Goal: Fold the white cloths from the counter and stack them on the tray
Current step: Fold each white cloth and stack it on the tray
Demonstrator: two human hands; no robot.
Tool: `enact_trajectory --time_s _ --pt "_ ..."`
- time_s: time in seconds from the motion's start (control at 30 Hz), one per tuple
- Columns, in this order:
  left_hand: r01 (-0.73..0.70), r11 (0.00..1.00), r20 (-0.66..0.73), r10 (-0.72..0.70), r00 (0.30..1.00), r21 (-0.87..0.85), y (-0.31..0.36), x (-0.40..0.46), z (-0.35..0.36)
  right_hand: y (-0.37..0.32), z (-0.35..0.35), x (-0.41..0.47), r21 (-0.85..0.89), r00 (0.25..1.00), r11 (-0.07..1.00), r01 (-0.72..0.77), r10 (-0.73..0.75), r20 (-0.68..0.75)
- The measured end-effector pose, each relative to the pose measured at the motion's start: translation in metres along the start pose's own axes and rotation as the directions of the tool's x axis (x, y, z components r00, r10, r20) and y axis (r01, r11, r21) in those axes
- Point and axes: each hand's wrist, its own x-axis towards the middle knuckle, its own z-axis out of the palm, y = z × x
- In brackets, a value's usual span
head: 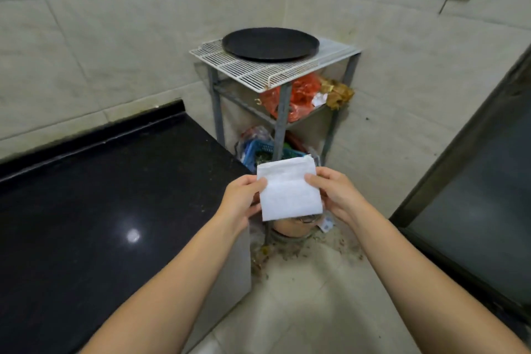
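Observation:
A folded white cloth (290,192) is held in the air in front of me, past the counter's right end. My left hand (244,198) pinches its left edge with thumb on top. My right hand (334,192) pinches its right edge the same way. The round black tray (270,43) lies on a white wire shelf (258,69) on top of a metal rack in the corner, above and beyond the cloth. No cloth shows on the tray. The black counter (100,210) stretches to my left, with no cloths visible on it.
The rack's lower shelves hold red plastic bags (298,95) and a blue basket (258,149). A clay pot (290,227) stands on the dirty floor under the cloth. A dark-framed glass door (471,181) is at the right. Tiled walls close the corner.

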Motion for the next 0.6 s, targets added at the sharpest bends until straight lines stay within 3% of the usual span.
enact_trajectory --time_s 0.27,0.43,0.6 --pt "-0.276 0.96 0.007 0.276 0.961 0.056 0.118 0.118 0.035 -0.11 0.003 0.151 0.01 0.971 0.978 0.208 -0.208 0.116" --pt "-0.362 0.926 0.016 0.362 0.932 0.106 0.198 0.194 0.063 -0.189 -0.002 0.235 -0.056 0.955 0.959 0.279 -0.271 0.122" --pt "-0.35 0.92 -0.005 0.356 0.934 0.176 0.246 0.26 0.091 -0.241 -0.014 0.314 -0.233 0.943 0.914 0.331 -0.308 0.13"
